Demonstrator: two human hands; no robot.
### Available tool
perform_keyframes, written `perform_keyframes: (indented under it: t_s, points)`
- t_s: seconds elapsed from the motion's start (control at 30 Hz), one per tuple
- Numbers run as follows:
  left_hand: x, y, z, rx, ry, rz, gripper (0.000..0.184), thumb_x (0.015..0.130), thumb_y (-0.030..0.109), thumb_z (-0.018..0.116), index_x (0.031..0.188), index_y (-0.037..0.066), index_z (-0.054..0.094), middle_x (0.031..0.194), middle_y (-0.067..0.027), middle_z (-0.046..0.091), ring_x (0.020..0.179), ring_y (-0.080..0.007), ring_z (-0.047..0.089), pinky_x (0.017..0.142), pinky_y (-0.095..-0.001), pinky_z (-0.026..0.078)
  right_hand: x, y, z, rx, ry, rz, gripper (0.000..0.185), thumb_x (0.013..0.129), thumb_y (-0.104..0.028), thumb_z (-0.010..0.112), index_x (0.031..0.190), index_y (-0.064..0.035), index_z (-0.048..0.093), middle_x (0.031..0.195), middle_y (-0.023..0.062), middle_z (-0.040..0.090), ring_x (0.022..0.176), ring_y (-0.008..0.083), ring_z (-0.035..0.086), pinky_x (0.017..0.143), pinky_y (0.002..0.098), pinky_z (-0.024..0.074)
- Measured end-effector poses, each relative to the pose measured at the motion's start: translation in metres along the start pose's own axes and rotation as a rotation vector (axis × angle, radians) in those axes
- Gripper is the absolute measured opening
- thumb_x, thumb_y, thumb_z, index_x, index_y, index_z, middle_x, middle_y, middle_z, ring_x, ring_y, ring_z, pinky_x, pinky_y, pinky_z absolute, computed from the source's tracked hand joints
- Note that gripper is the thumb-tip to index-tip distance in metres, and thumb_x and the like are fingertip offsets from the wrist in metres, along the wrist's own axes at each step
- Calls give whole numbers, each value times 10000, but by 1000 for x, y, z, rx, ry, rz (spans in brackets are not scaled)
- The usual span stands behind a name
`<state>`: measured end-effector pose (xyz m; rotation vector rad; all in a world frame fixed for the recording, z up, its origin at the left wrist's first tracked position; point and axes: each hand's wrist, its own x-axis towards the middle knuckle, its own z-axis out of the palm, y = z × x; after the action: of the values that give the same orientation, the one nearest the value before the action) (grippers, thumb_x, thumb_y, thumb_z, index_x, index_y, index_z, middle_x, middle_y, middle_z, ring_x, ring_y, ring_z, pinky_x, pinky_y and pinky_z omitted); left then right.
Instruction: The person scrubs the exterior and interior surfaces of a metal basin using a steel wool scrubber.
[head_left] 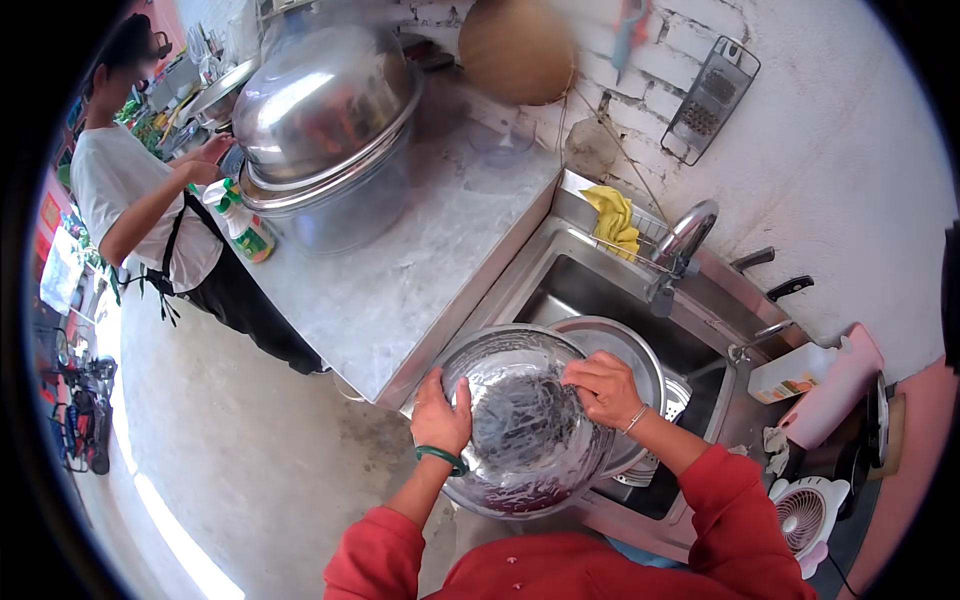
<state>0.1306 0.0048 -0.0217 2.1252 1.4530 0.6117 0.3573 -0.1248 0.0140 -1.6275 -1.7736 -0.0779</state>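
Here, the left hand (441, 420) has its grip closed on the left rim of a steel basin (525, 425), thumb apart from the fingers. Right hand (603, 388): grip curled nearly closed at the basin's opposite side; from where I stand I cannot tell whether anything is pinched inside it. Basin held tilted at the sink's front corner, whitish streaks across its inner face. Green bangle (441, 459) on the left wrist, silver bracelet (636, 418) on the right.

Behind the held basin, partly covered by it, a second steel basin (643, 365) sits in the sink (572, 285). Beyond, the faucet (690, 235), with a yellow cloth (612, 220) in the wire rack beside it. Left of the sink, the desk (430, 265) bears a large upturned metal bowl (320, 105) on a stack, a spray bottle (248, 230) near it. Past that desk stands a person in a white shirt (150, 190). Grater (712, 98) on the wall; small fan (803, 517) at right.
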Motion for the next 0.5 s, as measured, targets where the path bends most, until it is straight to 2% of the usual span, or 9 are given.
perform_keyframes:
  t_s: [0.2,0.3,0.37,0.5]
  points:
    - [-4,-2,1,3,34,19,496,890,408,504,1212,31,515,1165,-196,568,1066,-363,546,890,-434,436,33,6,31,-24,121,79,198,628,12,597,781,-83,681,876,32,667,747,247,582,691,352,487]
    - [-1,2,-3,-6,-6,-25,506,878,383,526,1207,0,504,1192,-203,558,1083,-368,539,911,-422,432,16,2,17,-35,87,51,190,639,17,589,787,-64,676,885,48,669,745,251,584,690,355,493]
    - [-3,3,-5,19,-43,-63,516,875,389,528,1219,7,499,1195,-201,557,1080,-369,539,906,-426,434,0,-9,5,-17,36,35,180,647,19,585,787,-51,672,893,57,669,752,258,587,690,359,498]
    - [-2,-1,-2,9,-28,-37,518,888,420,500,1238,38,493,1190,-194,555,1081,-366,538,904,-433,429,24,7,24,26,52,77,176,642,13,587,780,-56,671,889,53,668,745,256,584,692,357,499]
